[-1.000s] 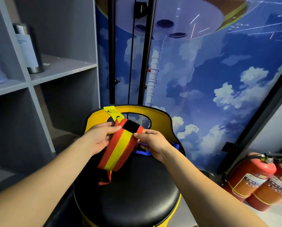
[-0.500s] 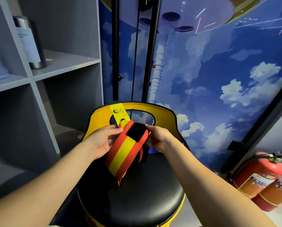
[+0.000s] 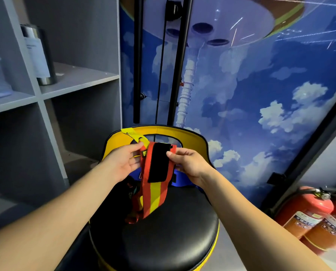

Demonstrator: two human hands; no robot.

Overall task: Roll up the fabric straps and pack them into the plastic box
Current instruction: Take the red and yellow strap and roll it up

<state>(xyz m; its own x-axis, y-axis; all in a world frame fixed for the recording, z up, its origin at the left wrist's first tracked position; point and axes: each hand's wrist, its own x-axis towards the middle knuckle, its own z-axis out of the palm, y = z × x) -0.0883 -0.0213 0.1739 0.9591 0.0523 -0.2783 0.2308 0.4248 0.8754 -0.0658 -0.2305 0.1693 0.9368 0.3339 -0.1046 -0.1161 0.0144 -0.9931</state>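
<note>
Broadly, we go from the biggest thing down.

Wall mural [image 3: 260,85]: we see blue sky and clouds filling the upper right of the frame.

Shelf unit [image 3: 51,90]: grey, at the left of the frame, with a metal flask [image 3: 39,55] standing in an upper compartment.

Chair [image 3: 159,241]: black round seat at lower centre, with a yellow backrest behind our hands.

Fire extinguishers [image 3: 309,214]: two red ones at the lower right edge.

Fabric strap [image 3: 153,196]: red with a yellow middle stripe, held up over the seat at centre frame; its tail hangs down toward the seat, and more strap seems bunched below it.

Black patch [image 3: 159,163]: a dark fastening pad at the strap's top end, facing us.

Left hand [image 3: 122,163]: our grip pinches the strap's left edge near the top, fingers curled on the cloth.

Right hand [image 3: 190,163]: thumb and fingers pinch the right edge beside the black patch.

Plastic box: we cannot make it out for certain; a blue object [image 3: 180,179] behind the strap may be part of it.

Step in hand: we judge the roll is not yet begun, with the top end just being set up.

Next move: we would need to turn the patch end over tightly, edges level, feeding the tail up evenly.
</note>
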